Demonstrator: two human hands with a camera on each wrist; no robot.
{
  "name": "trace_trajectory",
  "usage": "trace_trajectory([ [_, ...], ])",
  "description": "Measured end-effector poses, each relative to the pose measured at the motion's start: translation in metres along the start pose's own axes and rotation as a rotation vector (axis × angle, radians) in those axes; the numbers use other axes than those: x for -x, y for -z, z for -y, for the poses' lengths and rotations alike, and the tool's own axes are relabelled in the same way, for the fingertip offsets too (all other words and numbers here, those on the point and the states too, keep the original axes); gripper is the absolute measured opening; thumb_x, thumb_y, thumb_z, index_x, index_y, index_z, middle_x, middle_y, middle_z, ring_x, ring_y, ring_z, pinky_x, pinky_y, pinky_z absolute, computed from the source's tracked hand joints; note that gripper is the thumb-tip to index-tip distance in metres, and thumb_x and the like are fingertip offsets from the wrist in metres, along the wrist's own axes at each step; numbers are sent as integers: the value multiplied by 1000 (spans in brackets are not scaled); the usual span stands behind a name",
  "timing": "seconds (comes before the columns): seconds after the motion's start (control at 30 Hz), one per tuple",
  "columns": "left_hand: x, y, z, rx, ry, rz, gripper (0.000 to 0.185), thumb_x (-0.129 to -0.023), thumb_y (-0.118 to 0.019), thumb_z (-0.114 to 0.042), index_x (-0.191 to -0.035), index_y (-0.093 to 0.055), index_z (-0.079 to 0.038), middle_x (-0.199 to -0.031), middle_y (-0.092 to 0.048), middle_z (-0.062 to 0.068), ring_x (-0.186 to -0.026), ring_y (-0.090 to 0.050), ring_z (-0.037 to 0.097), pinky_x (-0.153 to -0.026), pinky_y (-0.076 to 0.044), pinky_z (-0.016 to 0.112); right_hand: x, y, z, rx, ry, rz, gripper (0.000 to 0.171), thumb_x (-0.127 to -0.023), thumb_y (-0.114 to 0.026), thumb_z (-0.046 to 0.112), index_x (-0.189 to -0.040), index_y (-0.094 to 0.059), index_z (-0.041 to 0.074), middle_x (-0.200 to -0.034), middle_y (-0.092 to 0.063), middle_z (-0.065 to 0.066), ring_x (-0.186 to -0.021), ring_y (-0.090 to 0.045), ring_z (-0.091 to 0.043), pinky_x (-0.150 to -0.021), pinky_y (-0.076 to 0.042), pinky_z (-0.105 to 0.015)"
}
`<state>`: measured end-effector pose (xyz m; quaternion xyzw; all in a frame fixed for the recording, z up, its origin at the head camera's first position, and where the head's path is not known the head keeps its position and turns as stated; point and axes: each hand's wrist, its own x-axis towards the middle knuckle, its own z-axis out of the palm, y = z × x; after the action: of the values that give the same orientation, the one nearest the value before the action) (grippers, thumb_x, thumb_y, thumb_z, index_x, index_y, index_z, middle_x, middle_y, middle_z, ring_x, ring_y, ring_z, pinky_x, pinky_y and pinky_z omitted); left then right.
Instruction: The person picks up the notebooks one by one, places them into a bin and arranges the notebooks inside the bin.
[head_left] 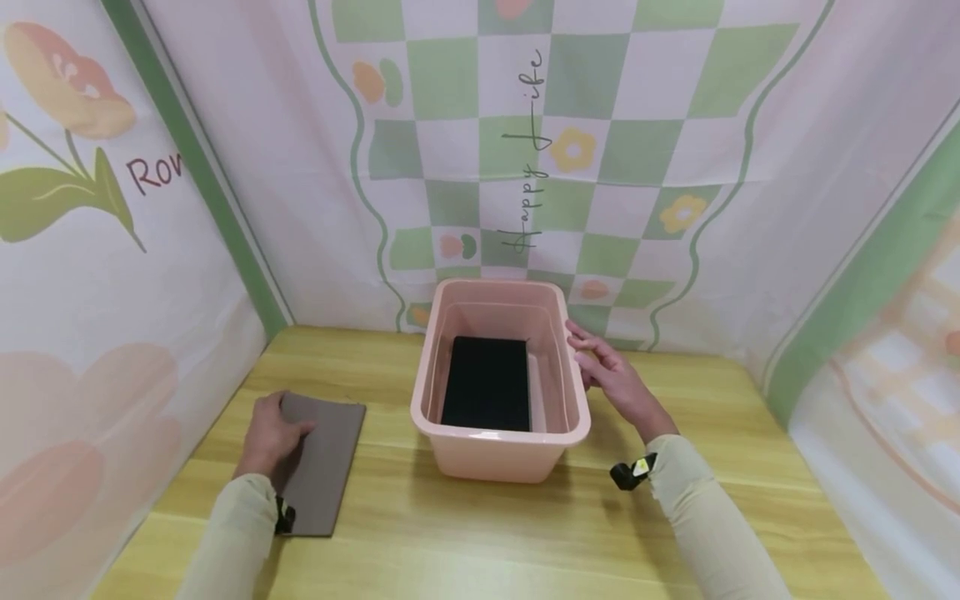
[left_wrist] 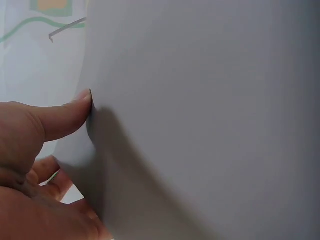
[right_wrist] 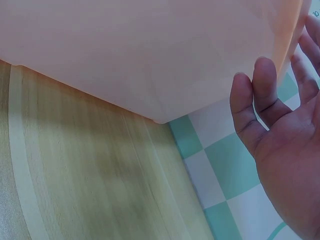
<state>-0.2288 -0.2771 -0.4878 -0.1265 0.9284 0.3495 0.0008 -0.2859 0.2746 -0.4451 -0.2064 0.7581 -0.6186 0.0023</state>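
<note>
A pink plastic bin stands near the tabletop's far edge, a black folded item flat on its bottom. The right hand, fingers straight, seems to touch its right rim. Toward the left edge, the left hand grips a brown folded cloth's corner.

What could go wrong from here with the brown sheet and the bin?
1. The left hand grips only the far end of the brown sheet; with that grip, the sheet may sag or slip if lifted.
2. The right hand lies open at the pink bin rim, not holding it; a bump could shift the bin.
3. The black sheet already covers most of the bin floor, so the brown one may land askew.
</note>
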Motion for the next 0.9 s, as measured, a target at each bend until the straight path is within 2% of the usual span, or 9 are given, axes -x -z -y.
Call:
trace_trajectory([
  [0.3, 3, 5, -2, 3, 33, 43, 83, -96, -68, -21, -158, -21, 9, -157, -28, 39, -142, -34, 57, -119, -30, 64, -1, -1, -2, -24, -5, -8, 29, -108, -51, 24, -127, -58, 3, -169, -30, 4, -76, -61, -2, -66, -56, -21],
  [0.57, 2, 3, -2, 8, 33, -25, 83, -95, -71, -25, -154, -27, 12, -153, -36, 40, -139, -39, 56, -114, -37, 63, -1, -1, -4, -25, -9, -11, 30, -108, -51, 25, -128, -58, 4, -169, -30, 5, -76, -61, -2, -66, -56, -21],
  [0.9, 1, 2, -5, -22, 14, -9, 80, -96, -70, -27, -157, -28, 4, -153, -37, 39, -138, -41, 55, -114, -37, 64, -1, -1, -3, -36, 5, -7, 35, -108, -52, 24, -135, -58, 3, -169, -30, 6, -74, -62, -2, -66, -56, -22],
])
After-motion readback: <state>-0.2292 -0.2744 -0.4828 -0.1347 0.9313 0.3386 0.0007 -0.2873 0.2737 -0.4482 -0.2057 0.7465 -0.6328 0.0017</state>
